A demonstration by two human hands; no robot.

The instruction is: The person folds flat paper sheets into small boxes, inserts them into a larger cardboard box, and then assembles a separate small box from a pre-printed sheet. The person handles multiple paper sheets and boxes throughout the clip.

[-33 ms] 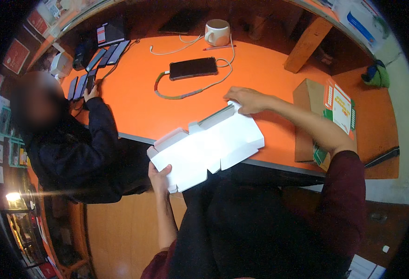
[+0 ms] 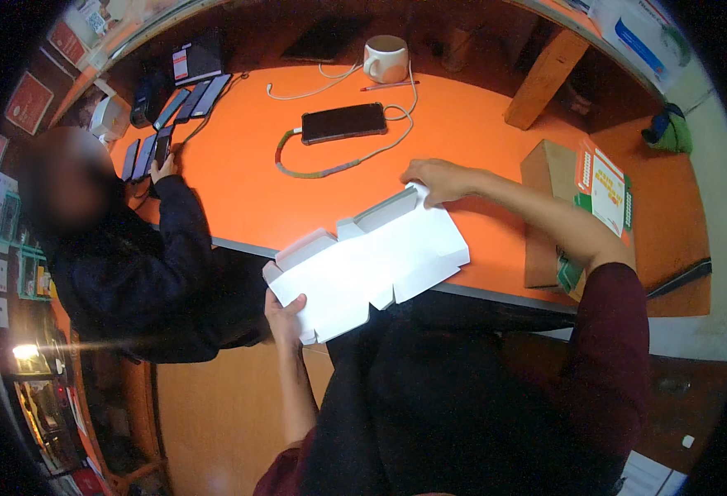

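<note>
A white cardboard box blank (image 2: 363, 269), unfolded and slightly tilted, spans the table's front edge in front of me. Several of its side flaps stand folded up along the far edge, while the near edge has notched flaps. My left hand (image 2: 285, 318) grips its lower left corner, thumb on top and the fingers hidden underneath. At the far right corner, my right hand (image 2: 442, 180) is closed on the folded edge. Beyond the cardboard lies a black phone (image 2: 343, 123) with a white cable and a multicoloured wrapped cord beside it.
A white mug (image 2: 386, 59) stands at the back of the orange table (image 2: 239, 157). At right is a brown carton (image 2: 545, 215) with a printed packet on it. A person in dark clothes (image 2: 132, 273) sits at left, one hand at several phones (image 2: 191, 101).
</note>
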